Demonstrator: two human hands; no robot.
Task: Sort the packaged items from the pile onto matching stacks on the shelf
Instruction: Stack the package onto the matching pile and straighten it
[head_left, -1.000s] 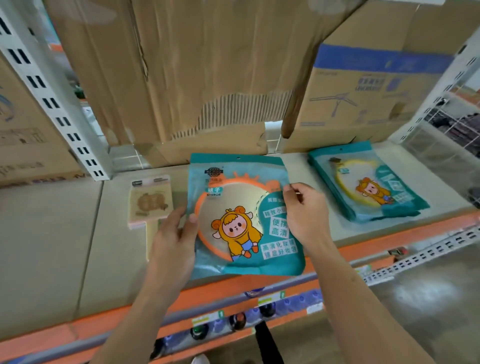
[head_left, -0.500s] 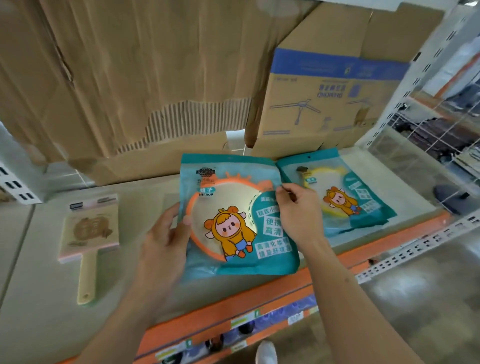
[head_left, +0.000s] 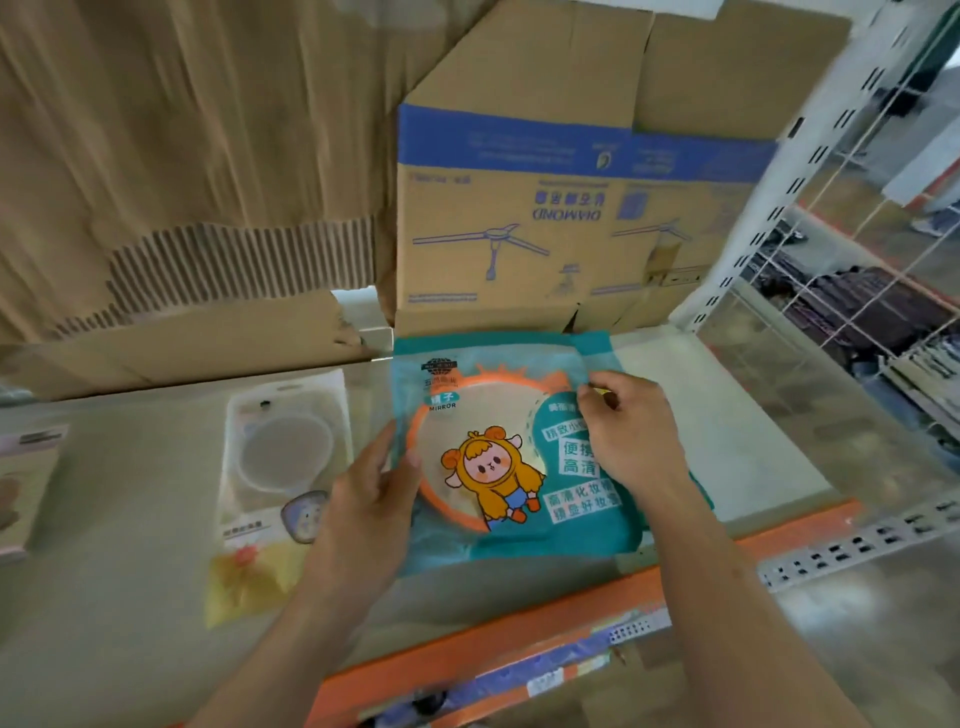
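Note:
A teal mirror packet (head_left: 493, 467) with an orange ring and a cartoon figure lies over the matching teal stack (head_left: 597, 345) at the right of the shelf, so only the stack's edges show. My left hand (head_left: 371, 512) grips the packet's left edge with thumb on top. My right hand (head_left: 631, 436) pinches its upper right part. To the left lies a clear packet with a round mirror and yellow handle (head_left: 280, 467). At the far left edge is a pink packaged mirror (head_left: 26, 483).
The beige shelf board (head_left: 130, 597) has an orange front beam (head_left: 493, 629). A blue-and-brown carton (head_left: 561, 218) and torn cardboard (head_left: 182, 182) stand behind. A white slotted upright (head_left: 753, 244) and wire mesh (head_left: 857, 312) close the right side.
Both hands carried the teal packet rightward until it came over the matching teal stack. The view swung right, so the pink mirror slid to the left edge and a clear round-mirror packet appeared.

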